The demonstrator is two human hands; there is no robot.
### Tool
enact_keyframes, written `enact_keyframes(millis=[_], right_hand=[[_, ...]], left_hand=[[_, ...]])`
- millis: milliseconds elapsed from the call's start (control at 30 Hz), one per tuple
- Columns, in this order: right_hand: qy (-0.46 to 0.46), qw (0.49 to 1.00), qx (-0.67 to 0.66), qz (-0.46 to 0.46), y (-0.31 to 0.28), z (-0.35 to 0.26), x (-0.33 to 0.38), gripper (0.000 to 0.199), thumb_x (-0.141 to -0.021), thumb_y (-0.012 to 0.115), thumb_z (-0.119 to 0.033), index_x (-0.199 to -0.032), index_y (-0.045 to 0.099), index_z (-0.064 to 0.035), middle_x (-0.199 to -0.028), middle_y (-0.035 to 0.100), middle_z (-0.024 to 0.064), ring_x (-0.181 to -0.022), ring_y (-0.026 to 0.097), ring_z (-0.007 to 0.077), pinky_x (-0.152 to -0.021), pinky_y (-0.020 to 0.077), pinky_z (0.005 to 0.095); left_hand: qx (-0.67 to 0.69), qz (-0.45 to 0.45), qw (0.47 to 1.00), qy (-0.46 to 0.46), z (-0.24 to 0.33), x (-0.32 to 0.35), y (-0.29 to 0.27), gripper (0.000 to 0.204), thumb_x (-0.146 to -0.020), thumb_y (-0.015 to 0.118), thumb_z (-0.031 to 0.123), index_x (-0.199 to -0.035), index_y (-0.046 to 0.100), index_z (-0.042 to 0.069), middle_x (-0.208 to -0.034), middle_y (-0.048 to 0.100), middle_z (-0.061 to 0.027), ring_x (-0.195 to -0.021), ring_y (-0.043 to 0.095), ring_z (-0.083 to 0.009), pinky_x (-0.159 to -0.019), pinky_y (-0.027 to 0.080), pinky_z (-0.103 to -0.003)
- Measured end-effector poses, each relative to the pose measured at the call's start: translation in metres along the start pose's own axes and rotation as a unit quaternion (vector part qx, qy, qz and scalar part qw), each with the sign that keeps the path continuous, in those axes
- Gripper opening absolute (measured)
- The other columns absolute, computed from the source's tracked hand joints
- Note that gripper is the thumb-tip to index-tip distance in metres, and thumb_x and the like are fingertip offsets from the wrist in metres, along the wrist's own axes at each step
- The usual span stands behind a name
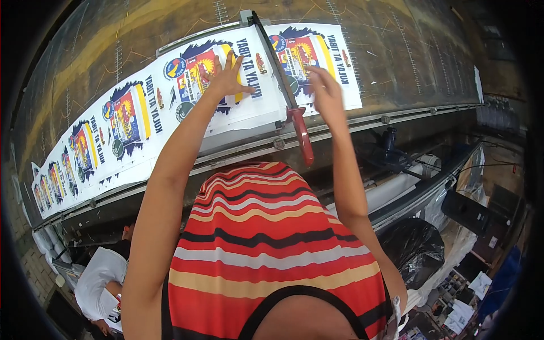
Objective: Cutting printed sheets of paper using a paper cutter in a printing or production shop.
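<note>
A long white strip of printed sheets (164,136) with a repeated colour design lies along the worn work table, under a paper cutter. My left hand (229,82) rests flat on the strip with its fingers spread, left of the cutter's dark blade arm (274,59). The blade arm lies down across the strip, and its red handle (302,139) points toward me past the table edge. My right hand (327,95) is over the printed piece (351,85) on the blade's right side. Its fingers are loosely bent and partly apart, with nothing seen in them; it does not touch the handle.
Ruler-like marks cover the brown table (391,62), and a metal rail (368,120) runs along its near edge. White rolls (391,190) lie below at the right, near a black plastic bag (412,249). Another person in a white shirt (101,283) is at the lower left.
</note>
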State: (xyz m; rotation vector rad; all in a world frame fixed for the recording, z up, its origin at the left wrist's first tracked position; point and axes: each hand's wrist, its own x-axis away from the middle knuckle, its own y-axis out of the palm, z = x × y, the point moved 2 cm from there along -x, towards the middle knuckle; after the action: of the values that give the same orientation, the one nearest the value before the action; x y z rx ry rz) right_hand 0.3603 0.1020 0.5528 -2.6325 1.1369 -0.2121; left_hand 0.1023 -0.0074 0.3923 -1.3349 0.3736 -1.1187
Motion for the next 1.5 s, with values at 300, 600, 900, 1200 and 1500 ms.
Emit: enact_keyframes(millis=[300,600,900,1200,1500], right_hand=[[0.095,0.986,0.120,-0.068,0.100,0.173,-0.105,0.027,-0.083,0.069,-0.025,-0.097,0.076,-0.0022,-0.081,0.073,0.0154,-0.079,0.072,0.0273,-0.070,0.0544,0.0383],[0.224,0.967,0.122,0.019,-0.081,0.185,-0.133,0.026,-0.085,0.073,-0.023,-0.099,0.074,-0.0011,-0.071,0.064,0.0018,-0.060,0.057,0.0119,-0.051,0.0428,0.0298],[0.029,0.980,0.174,0.090,-0.115,0.069,-0.089,0.054,-0.092,0.071,-0.032,-0.134,0.054,-0.0029,-0.110,0.068,0.0120,-0.071,0.065,0.0155,-0.058,0.0529,0.0304],[-0.105,0.954,0.254,-0.120,0.049,-0.079,0.098,0.068,-0.099,0.059,-0.040,-0.151,0.035,-0.0046,-0.147,0.046,0.0275,-0.098,0.068,0.0421,-0.084,0.0536,0.0458],[0.021,0.943,0.313,-0.114,0.078,0.057,0.135,0.062,-0.104,0.046,-0.029,-0.158,0.022,-0.0113,-0.108,0.069,0.0241,-0.080,0.068,0.0450,-0.067,0.0536,0.0529]], left_hand=[[0.023,0.003,1.000,-0.005,0.014,0.017,-0.012,0.133,-0.056,0.080,0.078,-0.162,0.020,0.026,-0.170,0.002,-0.0101,-0.152,0.001,-0.0504,-0.107,0.013,-0.083],[-0.036,-0.019,0.999,-0.024,-0.035,0.035,-0.025,0.135,-0.054,0.078,0.082,-0.162,0.017,0.030,-0.171,-0.001,-0.0074,-0.154,0.000,-0.0464,-0.105,0.017,-0.085],[-0.027,-0.022,0.999,-0.003,-0.012,0.005,-0.027,0.134,-0.054,0.078,0.082,-0.162,0.014,0.033,-0.170,-0.002,-0.0077,-0.153,-0.005,-0.0457,-0.103,0.019,-0.086],[-0.039,-0.019,0.999,-0.006,-0.010,-0.015,-0.026,0.134,-0.054,0.078,0.082,-0.162,0.016,0.032,-0.170,-0.001,-0.0065,-0.153,-0.005,-0.0464,-0.104,0.016,-0.086],[-0.024,-0.010,1.000,0.011,-0.015,-0.020,-0.019,0.134,-0.054,0.078,0.082,-0.162,0.016,0.032,-0.170,-0.002,-0.0059,-0.153,-0.007,-0.0457,-0.104,0.015,-0.087]])
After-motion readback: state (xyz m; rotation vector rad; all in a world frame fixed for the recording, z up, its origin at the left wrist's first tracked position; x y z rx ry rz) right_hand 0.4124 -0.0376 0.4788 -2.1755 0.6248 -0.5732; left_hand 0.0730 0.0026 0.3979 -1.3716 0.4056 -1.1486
